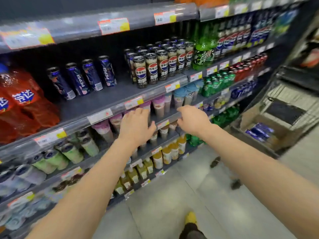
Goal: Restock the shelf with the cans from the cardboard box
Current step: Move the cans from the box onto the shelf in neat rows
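Cans (92, 75): slim and tall, dark blue with a pale patterned print. "PEPSI" runs up the side in white, and the tops are dark.
Where: upright on the shelf (103, 99), set back from its front edge. They stand in a slanting row to the right of the orange bottles (22, 100) and to the left of the black cans (151, 70).
Count of blue cans: four, each standing apart from the next with a gap between.
Black cans: a tight block, each with a round red, white and blue logo. Six stand along the front; the rows behind are too crowded to count.
Orange bottles: large, with blue-lettered labels. They are cut off by the left edge, so I cannot tell how many there are.
Cardboard box (250, 120): one, brown and open-topped, low at the right of the aisle. The blue packs (259, 132) inside are too blurred to count.
Left hand (136, 125): stretched out in front of the shelf edges below the cans, back of the hand up. Its fingers (143, 112) are straight and slightly apart, holding nothing.
Right hand (193, 120): near the left hand at about the same height. Its fingers (183, 109) are loosely bent and close together, holding nothing.
Hands: two, both with bare forearms, both below the blue cans and apart from them.
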A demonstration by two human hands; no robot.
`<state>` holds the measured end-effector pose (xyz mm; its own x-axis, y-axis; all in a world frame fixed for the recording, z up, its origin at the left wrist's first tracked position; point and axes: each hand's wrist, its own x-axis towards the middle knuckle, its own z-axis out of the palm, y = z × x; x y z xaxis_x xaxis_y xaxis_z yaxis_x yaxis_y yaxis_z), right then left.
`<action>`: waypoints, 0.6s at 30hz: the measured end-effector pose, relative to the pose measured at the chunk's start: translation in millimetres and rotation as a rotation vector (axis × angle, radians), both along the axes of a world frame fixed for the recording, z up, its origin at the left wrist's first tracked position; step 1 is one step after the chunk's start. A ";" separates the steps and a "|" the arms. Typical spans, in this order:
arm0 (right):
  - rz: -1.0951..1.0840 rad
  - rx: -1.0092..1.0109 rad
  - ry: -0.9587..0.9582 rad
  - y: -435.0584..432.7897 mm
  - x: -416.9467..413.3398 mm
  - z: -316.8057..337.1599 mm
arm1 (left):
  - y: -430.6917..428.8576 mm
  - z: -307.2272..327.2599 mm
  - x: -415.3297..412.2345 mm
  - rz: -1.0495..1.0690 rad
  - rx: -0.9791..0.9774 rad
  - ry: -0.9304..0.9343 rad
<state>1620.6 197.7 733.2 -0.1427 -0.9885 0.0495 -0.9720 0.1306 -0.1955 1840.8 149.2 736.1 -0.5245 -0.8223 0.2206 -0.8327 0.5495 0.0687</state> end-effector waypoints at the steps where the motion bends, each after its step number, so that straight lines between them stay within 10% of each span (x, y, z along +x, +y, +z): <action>1: -0.034 0.012 0.006 17.5 -13.1 -4.0 | 7.5 -1.7 -12.9 -0.023 -0.006 -0.018; 18: -0.489 0.124 0.011 280.2 -302.9 -25.5 | 176.5 -19.8 -378.3 -0.471 0.000 -0.038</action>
